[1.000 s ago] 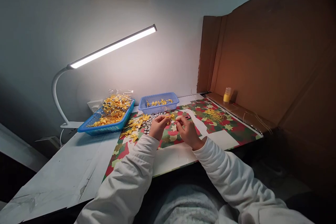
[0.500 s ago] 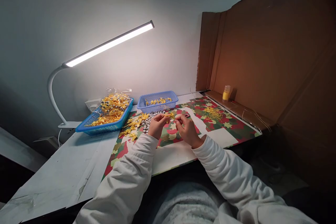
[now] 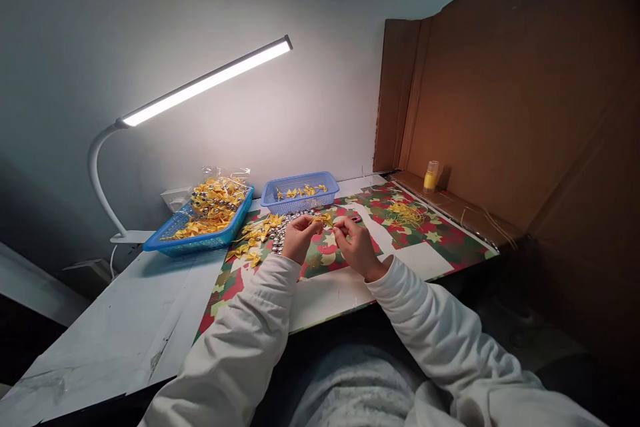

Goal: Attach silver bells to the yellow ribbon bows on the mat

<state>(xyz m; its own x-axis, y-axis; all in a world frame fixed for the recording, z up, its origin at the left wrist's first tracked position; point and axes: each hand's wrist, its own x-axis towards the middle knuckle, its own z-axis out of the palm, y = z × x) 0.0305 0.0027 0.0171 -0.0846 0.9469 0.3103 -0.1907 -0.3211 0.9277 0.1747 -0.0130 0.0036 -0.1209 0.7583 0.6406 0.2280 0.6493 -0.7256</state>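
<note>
Over the patterned sheet (image 3: 325, 268), my left hand (image 3: 299, 239) pinches a small yellow ribbon bow (image 3: 323, 219) between thumb and fingers. Just right of it, my right hand (image 3: 357, 243) is closed in a pinch; what lies between its fingertips is too small to make out. The two hands are a short gap apart. Silver bells or beads (image 3: 278, 238) lie in a pile behind and left of my left hand. More yellow bows (image 3: 256, 232) are scattered to the left of that pile. A small reddish tool (image 3: 355, 219) shows partly behind my right hand.
A blue basket (image 3: 190, 248) heaped with yellow bows and silver beads stands left. Behind is a periwinkle basket (image 3: 300, 204) with several bows. Yellow cords (image 3: 406, 213) lie right, near a yellow bottle (image 3: 431, 177) by the cardboard wall (image 3: 500, 113). A lamp (image 3: 210, 83) hangs over the left.
Both hands stay in nearly the same place, still pinching. The fingers of my right hand have shifted slightly; the view has tilted a little.
</note>
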